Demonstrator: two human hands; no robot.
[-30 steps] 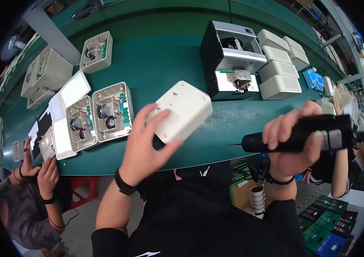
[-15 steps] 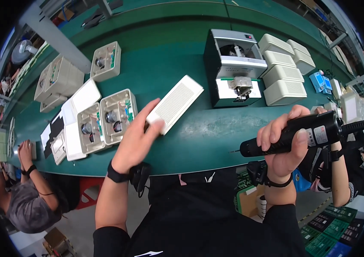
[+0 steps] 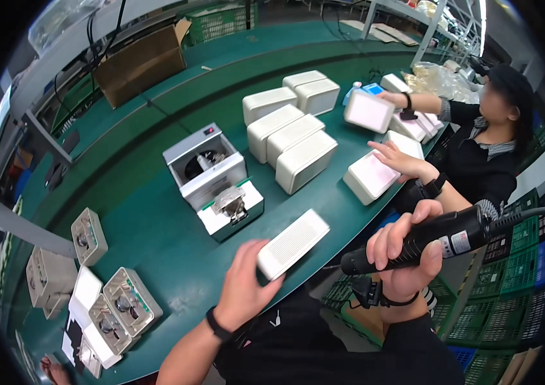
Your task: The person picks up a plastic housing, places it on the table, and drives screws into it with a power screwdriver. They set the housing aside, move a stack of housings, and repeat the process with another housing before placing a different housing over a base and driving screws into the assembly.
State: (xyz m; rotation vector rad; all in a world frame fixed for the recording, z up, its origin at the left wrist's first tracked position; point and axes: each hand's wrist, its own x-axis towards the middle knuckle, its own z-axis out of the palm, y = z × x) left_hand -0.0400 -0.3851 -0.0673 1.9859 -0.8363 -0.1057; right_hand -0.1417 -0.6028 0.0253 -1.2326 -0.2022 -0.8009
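Note:
My left hand (image 3: 245, 292) grips one end of a white speaker-like box (image 3: 295, 244) with a slotted grille on the visible side, held at a tilt over the front of the bench. My right hand (image 3: 407, 250) is wrapped round a black electric screwdriver (image 3: 462, 230), its cable leading off to the right and its bit end pointing left toward the box. Beyond the box stands a grey-and-black screw feeder (image 3: 205, 173) with a metal mechanism at its front. Open box shells (image 3: 139, 301) with wires and green boards inside lie at the lower left.
Several closed white boxes (image 3: 301, 154) stand in rows behind the feeder. At the right, a co-worker (image 3: 491, 147) handles a white box (image 3: 369, 110) and rests a hand on another box (image 3: 370, 174). Green crates (image 3: 491, 308) lie below the bench's right side.
The view has swung to the right, so the feeder, closed boxes and co-worker now appear further left. My hands still hold the white box and the screwdriver, now closer together.

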